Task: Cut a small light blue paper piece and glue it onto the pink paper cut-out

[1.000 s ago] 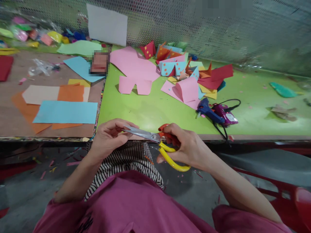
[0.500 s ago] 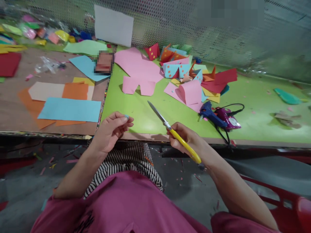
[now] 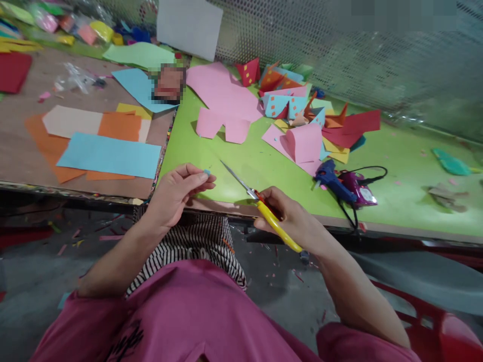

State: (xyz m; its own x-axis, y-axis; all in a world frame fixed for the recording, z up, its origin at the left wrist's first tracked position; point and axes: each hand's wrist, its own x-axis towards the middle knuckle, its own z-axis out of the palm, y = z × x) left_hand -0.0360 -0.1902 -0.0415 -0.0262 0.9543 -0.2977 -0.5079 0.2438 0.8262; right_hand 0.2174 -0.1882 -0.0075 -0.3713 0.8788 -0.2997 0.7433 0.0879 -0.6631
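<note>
Between thumb and forefinger, my left hand (image 3: 181, 191) pinches a tiny scrap of blue paper (image 3: 207, 172) above the table's front edge. My right hand (image 3: 283, 213) grips scissors (image 3: 269, 216) with yellow handles, and their blades point up and left toward the scrap without touching it. The blades look nearly closed. Beyond my hands lies a pink paper cutout (image 3: 222, 125) with a notch in its lower edge. To its right rests a pink sheet with a curled strip (image 3: 304, 143). A blue paper rectangle (image 3: 109, 156) lies left of my left hand.
A blue glue gun (image 3: 334, 182) and a purple device with a black cord (image 3: 364, 193) lie right of my right hand. Folded, dotted paper pieces (image 3: 285, 104) cluster at the back. Orange sheets (image 3: 41, 146) and clay packets (image 3: 88, 34) are on the left. A red chair (image 3: 430, 322) stands lower right.
My left hand has moved slightly right and up with the blue scrap. The scissors have shifted left, bringing their tip closer to it. The camera view has tilted a little.
</note>
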